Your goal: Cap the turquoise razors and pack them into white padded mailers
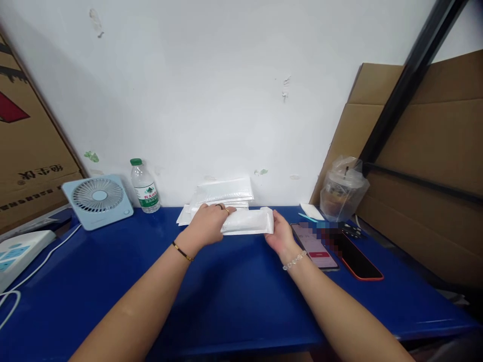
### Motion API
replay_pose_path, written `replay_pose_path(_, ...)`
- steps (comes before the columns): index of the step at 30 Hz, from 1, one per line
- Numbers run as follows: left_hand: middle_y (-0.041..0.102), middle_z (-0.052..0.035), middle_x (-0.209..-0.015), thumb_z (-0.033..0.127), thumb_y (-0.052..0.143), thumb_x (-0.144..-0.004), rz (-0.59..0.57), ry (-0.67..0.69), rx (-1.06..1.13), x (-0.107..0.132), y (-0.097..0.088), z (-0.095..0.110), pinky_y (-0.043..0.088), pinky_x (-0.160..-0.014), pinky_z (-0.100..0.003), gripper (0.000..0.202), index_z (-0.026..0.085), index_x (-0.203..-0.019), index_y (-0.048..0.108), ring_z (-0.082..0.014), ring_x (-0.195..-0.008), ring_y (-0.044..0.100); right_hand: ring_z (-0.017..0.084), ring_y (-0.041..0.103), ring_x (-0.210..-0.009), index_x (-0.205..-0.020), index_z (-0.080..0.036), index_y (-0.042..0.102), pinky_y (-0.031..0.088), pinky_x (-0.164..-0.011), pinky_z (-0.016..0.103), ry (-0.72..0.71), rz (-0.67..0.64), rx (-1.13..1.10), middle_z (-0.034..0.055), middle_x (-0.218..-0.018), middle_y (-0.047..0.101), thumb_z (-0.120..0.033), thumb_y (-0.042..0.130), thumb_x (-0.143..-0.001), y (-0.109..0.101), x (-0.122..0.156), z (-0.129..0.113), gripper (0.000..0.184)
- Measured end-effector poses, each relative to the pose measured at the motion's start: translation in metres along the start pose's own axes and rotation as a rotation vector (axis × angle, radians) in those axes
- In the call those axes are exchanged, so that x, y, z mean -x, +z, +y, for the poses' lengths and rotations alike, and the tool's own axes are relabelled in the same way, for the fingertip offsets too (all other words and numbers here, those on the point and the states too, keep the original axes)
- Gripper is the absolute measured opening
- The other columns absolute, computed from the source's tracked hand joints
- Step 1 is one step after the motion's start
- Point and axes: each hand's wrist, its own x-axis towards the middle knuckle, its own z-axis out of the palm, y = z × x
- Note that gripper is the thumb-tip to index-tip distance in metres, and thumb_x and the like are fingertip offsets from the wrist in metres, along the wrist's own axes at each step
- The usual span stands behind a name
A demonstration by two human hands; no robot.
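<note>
Between my two hands, in front of the wall, is a white padded envelope (247,222), long and narrow as if folded over. My left hand (210,222) is closed on its left end, fingers curled over the top. At the other end my right hand (279,235) grips the edge, its thumb side up and most of the fingers hidden behind the envelope. Just behind, a stack of white padded envelopes (225,190) lies against the wall, partly covered by my left hand and the held envelope.
Left on the blue table (226,301) stand a light-blue fan (98,201), a water bottle (145,187) and a white power strip (24,254) with its cable. To the right lie two phones (319,251), and a bagged drink cup (341,191) stands near cardboard (433,191).
</note>
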Motion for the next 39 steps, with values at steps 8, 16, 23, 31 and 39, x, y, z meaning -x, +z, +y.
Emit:
replay_pose_path(8,0.059,-0.0101,-0.089,0.001,0.074,-0.05,-0.045,0.059,0.035,-0.031,-0.054,0.052,0.012,-0.099,-0.051,0.046,0.021,-0.09,0.066,-0.041,-0.112,0.043,0.019,0.067,-0.081,-0.087,-0.02,0.059,0.055,-0.068,0.033,0.213,-0.108,-0.121,0.0026,-0.079,0.071,-0.028,0.046,-0.082,-0.002,-0.001,0.01,0.016)
replay_pose_path(16,0.062,-0.0094,-0.096,0.037,0.077,-0.061,0.06,0.056,0.074,-0.034,-0.067,0.064,0.013,-0.102,-0.045,0.025,0.022,-0.079,0.069,-0.0372,-0.115,0.041,0.013,0.058,-0.046,-0.076,-0.019,0.055,0.046,-0.04,0.022,0.171,-0.006,0.034,-0.002,-0.053,0.061,-0.027,0.054,-0.08,-0.002,0.003,0.02,0.009)
replay_pose_path(23,0.059,-0.0079,-0.092,0.008,0.074,-0.047,-0.05,-0.057,0.025,-0.005,-0.068,0.027,0.021,-0.098,-0.047,0.062,0.027,-0.105,0.064,-0.0373,-0.108,0.048,0.007,0.033,-0.03,-0.064,-0.02,0.047,0.02,-0.027,0.019,-0.064,-0.01,0.466,-0.0078,-0.04,0.04,-0.05,0.06,-0.074,-0.009,0.0,0.019,0.034)
replay_pose_path(31,0.057,-0.0082,-0.112,0.015,0.064,-0.048,-0.207,-0.223,-0.161,0.074,-0.02,-0.067,0.037,-0.087,-0.041,0.087,0.034,-0.13,0.045,-0.0316,-0.097,0.057,0.011,0.043,-0.038,-0.055,-0.02,0.045,0.031,-0.041,0.023,-0.307,0.088,1.001,-0.005,-0.04,0.04,-0.051,0.049,-0.079,-0.033,-0.018,0.008,0.039)
replay_pose_path(39,0.025,-0.0119,-0.148,0.035,0.072,-0.048,-0.326,-0.442,-0.089,0.117,0.004,-0.128,0.007,-0.102,-0.064,0.109,0.03,-0.143,0.021,-0.0398,-0.136,0.012,0.019,0.054,-0.067,-0.057,-0.02,0.051,0.032,-0.06,0.026,-0.435,0.02,1.441,0.0039,-0.059,0.056,-0.045,0.045,-0.086,-0.025,-0.005,0.015,0.038)
